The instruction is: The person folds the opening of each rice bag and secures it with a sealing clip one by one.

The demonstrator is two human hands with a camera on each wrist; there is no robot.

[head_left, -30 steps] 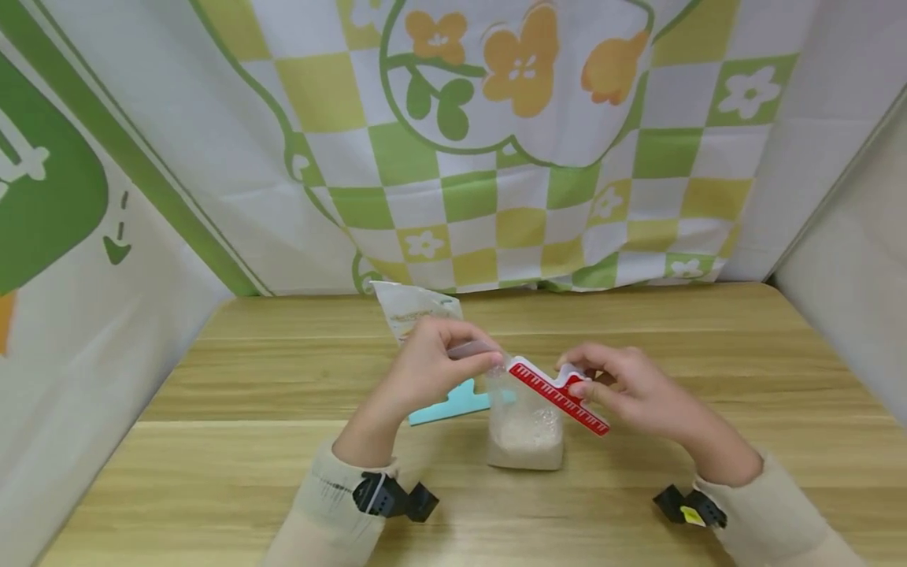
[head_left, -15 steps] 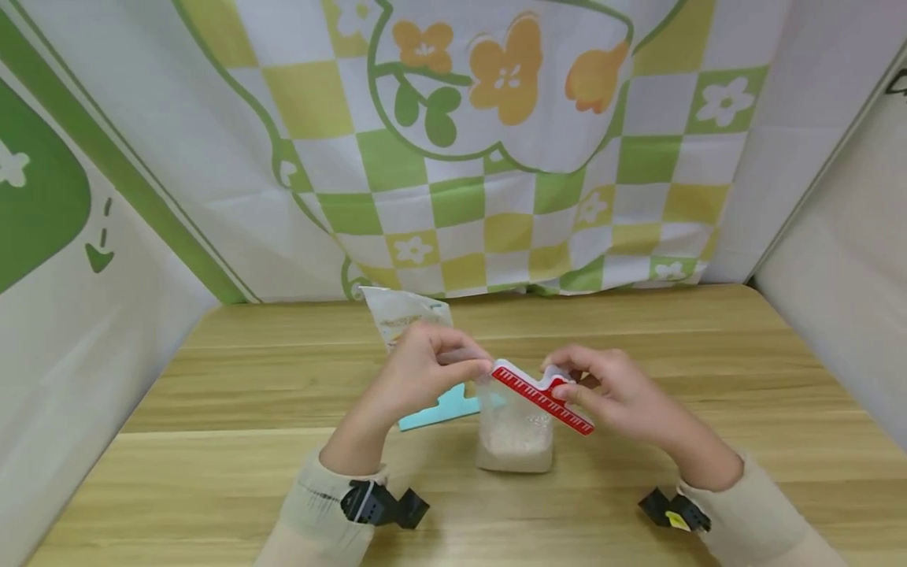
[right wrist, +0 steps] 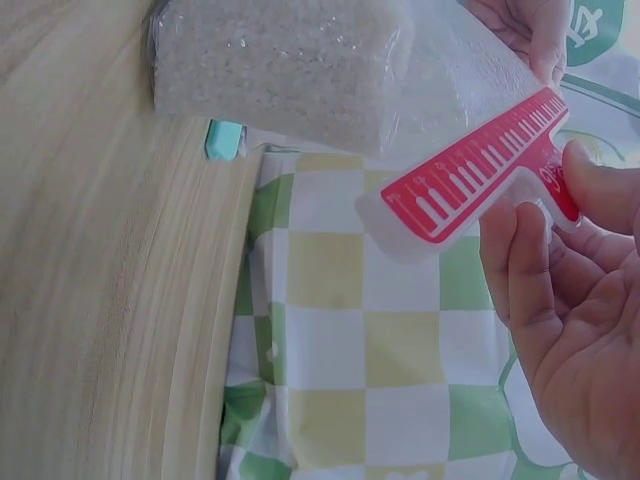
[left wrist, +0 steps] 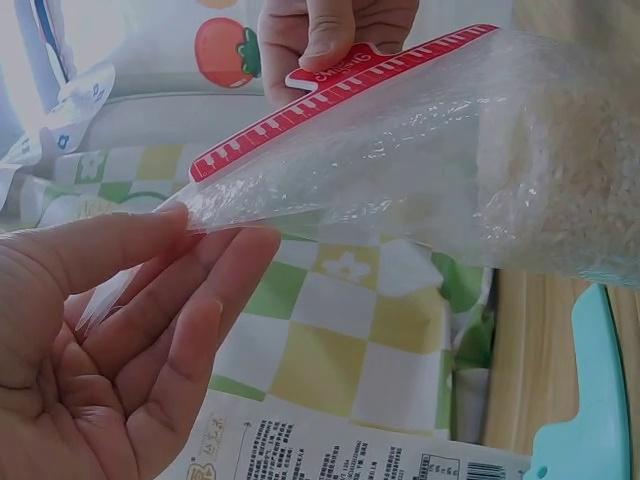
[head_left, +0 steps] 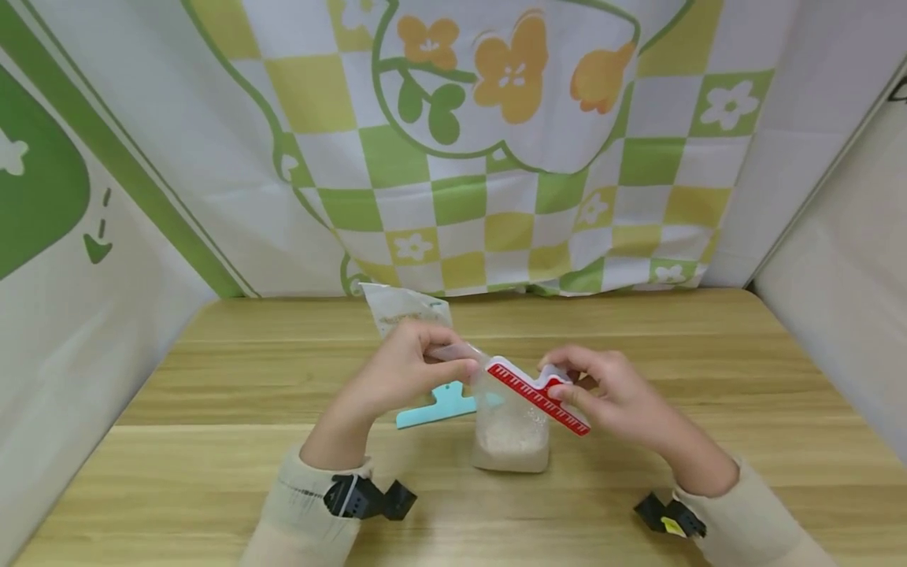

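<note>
"Red and white plastic catches the eye first: a long clip [head_left: 538,396] slants across the top of a clear rice bag [head_left: 512,425], its handle pinched between the thumb and fingers of a person's right hand [head_left: 602,390]."

"And the left hand [head_left: 411,366]?"

"It pinches the bag's mouth, thumb against fingers, to the left of the clip. A pull there would probably make the film lie taut along the bar, while a squeeze on the handle would part the jaws."

"Where does the bag stand?"

"On the wooden table [head_left: 553,520], near the middle, rice [head_left: 510,453] settled at the bottom, which likely steadies it (no hand supports the base). A teal clip [head_left: 435,407] lies just to the left, partly seen through the plastic; a printed packet [head_left: 411,307] is farther off."

"Does the head camera tell everything?"

"No. The left wrist view shows a barcode [left wrist: 486,470] and lines of print on the packet; the right wrist view shows fingertips [right wrist: 530,225] behind the handle, hidden from above. Whether the film sits between the bars, I cannot tell."
</note>
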